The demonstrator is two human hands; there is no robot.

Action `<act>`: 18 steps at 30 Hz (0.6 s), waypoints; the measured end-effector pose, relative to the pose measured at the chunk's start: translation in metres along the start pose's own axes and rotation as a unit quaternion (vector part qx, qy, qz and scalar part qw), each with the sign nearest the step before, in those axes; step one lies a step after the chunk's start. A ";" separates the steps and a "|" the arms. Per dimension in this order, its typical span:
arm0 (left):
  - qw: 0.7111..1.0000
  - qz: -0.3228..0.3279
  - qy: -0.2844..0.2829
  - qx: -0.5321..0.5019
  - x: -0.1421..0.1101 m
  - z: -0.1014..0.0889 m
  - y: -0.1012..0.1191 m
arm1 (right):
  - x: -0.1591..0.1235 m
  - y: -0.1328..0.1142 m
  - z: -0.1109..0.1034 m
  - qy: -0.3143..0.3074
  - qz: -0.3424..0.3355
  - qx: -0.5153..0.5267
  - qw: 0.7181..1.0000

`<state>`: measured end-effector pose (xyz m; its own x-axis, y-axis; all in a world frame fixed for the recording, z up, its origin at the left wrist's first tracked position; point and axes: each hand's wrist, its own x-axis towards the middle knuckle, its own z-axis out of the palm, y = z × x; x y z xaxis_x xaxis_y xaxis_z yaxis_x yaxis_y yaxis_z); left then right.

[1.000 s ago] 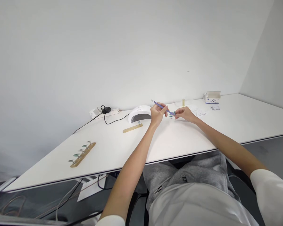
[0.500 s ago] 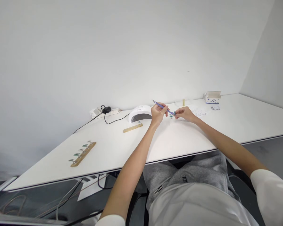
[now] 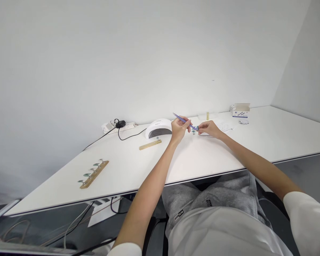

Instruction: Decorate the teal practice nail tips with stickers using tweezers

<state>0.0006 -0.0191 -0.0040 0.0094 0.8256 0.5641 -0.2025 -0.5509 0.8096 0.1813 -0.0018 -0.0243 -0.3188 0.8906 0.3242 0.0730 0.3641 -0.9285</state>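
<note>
My left hand (image 3: 179, 128) is closed on a slim purple pen-like tool (image 3: 181, 119), whose pointed end sticks out up and to the left. Its other end meets a small blue-green piece (image 3: 197, 128) pinched in the fingertips of my right hand (image 3: 207, 128). The piece looks like a nail tip, but it is too small to be sure. Just below it, between the hands, stands a little metal holder with a teal top (image 3: 193, 132). Both hands are above the white table (image 3: 202, 153).
A white arched nail lamp (image 3: 160, 124) stands left of my hands, with a wooden bar (image 3: 150, 144) before it. Another bar (image 3: 94, 175) carries several small stands. At the back are a power strip (image 3: 122, 129), a yellowish bottle (image 3: 207, 116), printed sheets (image 3: 224, 126) and an opened box (image 3: 240, 111).
My left hand and the purple tool have shifted very slightly to the right. The right hand keeps its place, and the table's things are unchanged.
</note>
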 end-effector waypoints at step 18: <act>0.999 -0.009 0.038 -0.021 0.011 -0.015 -0.003 | 0.007 0.009 -0.005 0.058 -0.057 -0.031 0.996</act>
<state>-0.0130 -0.0066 -0.0029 -0.0601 0.8431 0.5343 -0.2436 -0.5315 0.8113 0.1841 0.0091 -0.0300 -0.2168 0.8665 0.4497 0.1013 0.4782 -0.8724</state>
